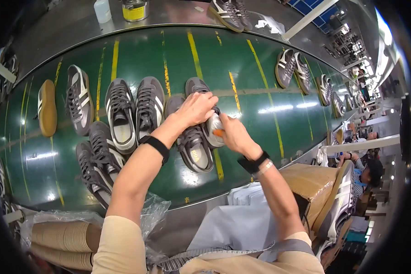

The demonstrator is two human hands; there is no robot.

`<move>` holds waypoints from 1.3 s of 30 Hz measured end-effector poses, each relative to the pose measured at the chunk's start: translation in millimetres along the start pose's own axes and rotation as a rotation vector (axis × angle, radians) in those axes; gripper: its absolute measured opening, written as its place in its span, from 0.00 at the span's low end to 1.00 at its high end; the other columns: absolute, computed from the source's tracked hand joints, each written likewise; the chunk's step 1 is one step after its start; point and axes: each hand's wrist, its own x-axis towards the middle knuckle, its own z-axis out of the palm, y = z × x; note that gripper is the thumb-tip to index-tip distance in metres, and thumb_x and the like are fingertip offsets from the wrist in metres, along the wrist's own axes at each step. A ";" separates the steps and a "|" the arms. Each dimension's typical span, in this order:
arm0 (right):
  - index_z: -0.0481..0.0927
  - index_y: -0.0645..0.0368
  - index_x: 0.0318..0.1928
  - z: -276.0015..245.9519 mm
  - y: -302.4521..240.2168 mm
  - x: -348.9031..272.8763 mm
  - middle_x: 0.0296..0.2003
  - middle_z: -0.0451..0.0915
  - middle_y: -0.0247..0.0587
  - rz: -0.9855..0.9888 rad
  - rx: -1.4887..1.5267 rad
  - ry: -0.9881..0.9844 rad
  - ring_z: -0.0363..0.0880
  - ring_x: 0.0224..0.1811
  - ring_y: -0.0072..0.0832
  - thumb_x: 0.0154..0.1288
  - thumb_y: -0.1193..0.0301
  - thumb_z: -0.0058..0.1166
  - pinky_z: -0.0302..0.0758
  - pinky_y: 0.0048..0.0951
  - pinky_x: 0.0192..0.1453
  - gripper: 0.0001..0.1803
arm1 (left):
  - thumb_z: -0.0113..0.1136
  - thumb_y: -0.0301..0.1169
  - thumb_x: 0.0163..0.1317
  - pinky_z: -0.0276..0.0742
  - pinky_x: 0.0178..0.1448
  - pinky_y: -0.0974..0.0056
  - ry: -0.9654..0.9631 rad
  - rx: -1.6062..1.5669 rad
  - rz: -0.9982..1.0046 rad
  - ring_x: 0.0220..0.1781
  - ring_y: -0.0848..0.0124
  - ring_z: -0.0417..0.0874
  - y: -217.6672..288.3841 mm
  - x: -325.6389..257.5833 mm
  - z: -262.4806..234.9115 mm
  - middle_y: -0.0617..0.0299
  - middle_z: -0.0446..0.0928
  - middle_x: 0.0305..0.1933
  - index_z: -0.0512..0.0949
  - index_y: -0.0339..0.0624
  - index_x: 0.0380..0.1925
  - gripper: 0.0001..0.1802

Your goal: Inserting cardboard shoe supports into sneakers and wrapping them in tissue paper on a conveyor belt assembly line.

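Observation:
A grey sneaker (198,85) with a gum sole lies on the green conveyor belt in front of me. My left hand (195,109) is closed over its laces, hiding most of its upper. At the shoe's opening is my right hand (236,134), fingers bent and pressed together. A small orange piece (219,133) shows beside those fingers, but its kind is unclear. The pale inside of the shoe (214,126) shows between the hands. Its mate, another grey sneaker (195,148), lies against it on the left, partly under my left hand.
More grey sneakers with white stripes (120,109) lie to the left, one sneaker (48,108) on its side. Further pairs (285,68) stand at the right. A white bottle (102,11) and a can (135,11) stand beyond the belt. A cardboard box (313,180) is by my right arm.

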 end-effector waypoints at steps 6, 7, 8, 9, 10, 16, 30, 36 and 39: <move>0.74 0.61 0.31 18.4 12.8 13.2 0.20 0.78 0.54 0.040 0.002 0.201 0.80 0.27 0.52 0.50 0.68 0.68 0.74 0.47 0.29 0.16 | 0.64 0.34 0.57 0.75 0.45 0.51 0.029 -0.011 -0.033 0.43 0.49 0.78 18.1 -46.7 -64.0 0.52 0.73 0.42 0.72 0.41 0.42 0.17; 0.71 0.59 0.35 25.3 21.0 21.2 0.24 0.79 0.52 0.074 -0.155 0.237 0.80 0.28 0.52 0.52 0.65 0.67 0.74 0.47 0.29 0.18 | 0.64 0.34 0.56 0.74 0.45 0.51 -0.024 0.013 -0.061 0.43 0.49 0.78 26.7 -63.5 -88.9 0.52 0.74 0.42 0.72 0.41 0.43 0.17; 0.67 0.57 0.40 27.1 26.6 23.8 0.30 0.81 0.49 0.051 -0.181 0.317 0.80 0.30 0.52 0.53 0.65 0.65 0.75 0.48 0.31 0.21 | 0.64 0.33 0.56 0.74 0.45 0.51 -0.078 0.029 -0.077 0.42 0.50 0.78 31.9 -80.2 -113.4 0.53 0.74 0.41 0.72 0.40 0.43 0.17; 0.65 0.55 0.43 41.8 40.5 32.4 0.34 0.81 0.47 0.176 -0.317 0.287 0.81 0.31 0.52 0.54 0.66 0.63 0.75 0.50 0.32 0.22 | 0.64 0.31 0.56 0.74 0.45 0.52 -0.077 0.019 -0.121 0.43 0.50 0.78 39.8 -99.5 -133.4 0.53 0.74 0.42 0.72 0.40 0.43 0.16; 0.65 0.55 0.43 48.1 43.2 43.6 0.33 0.81 0.48 0.215 -0.398 0.250 0.81 0.32 0.53 0.54 0.66 0.63 0.75 0.50 0.33 0.22 | 0.64 0.28 0.55 0.74 0.45 0.54 -0.033 0.039 -0.146 0.43 0.51 0.78 47.7 -127.6 -153.9 0.54 0.75 0.42 0.73 0.38 0.42 0.16; 0.71 0.56 0.49 12.0 -7.4 43.4 0.47 0.75 0.42 0.013 -0.564 0.225 0.75 0.49 0.44 0.47 0.72 0.68 0.72 0.46 0.49 0.28 | 0.64 0.25 0.49 0.76 0.50 0.57 -0.003 -0.013 -0.595 0.44 0.56 0.81 145.5 -321.9 -264.8 0.54 0.78 0.39 0.76 0.36 0.38 0.15; 0.84 0.64 0.28 178.6 -457.0 -107.5 0.19 0.80 0.41 -0.215 1.273 -0.339 0.75 0.22 0.20 0.54 0.69 0.64 0.72 0.27 0.28 0.09 | 0.75 0.29 0.37 0.64 0.67 0.53 0.039 0.100 -0.631 0.63 0.53 0.71 172.5 -506.7 -232.7 0.52 0.73 0.60 0.71 0.42 0.58 0.41; 0.82 0.64 0.28 181.9 -433.4 -120.8 0.18 0.77 0.40 -0.237 1.278 -0.174 0.72 0.22 0.22 0.53 0.73 0.61 0.69 0.26 0.29 0.06 | 0.77 0.27 0.34 0.67 0.65 0.54 0.062 0.126 -0.537 0.60 0.51 0.73 178.4 -521.0 -229.5 0.52 0.75 0.58 0.73 0.39 0.56 0.42; 0.81 0.60 0.37 212.7 -377.8 -121.6 0.32 0.78 0.28 0.026 1.789 -0.342 0.73 0.34 0.16 0.66 0.74 0.55 0.70 0.21 0.40 0.04 | 0.78 0.29 0.34 0.67 0.64 0.54 0.033 0.129 -0.539 0.59 0.51 0.73 169.2 -521.1 -226.3 0.50 0.74 0.58 0.73 0.39 0.55 0.41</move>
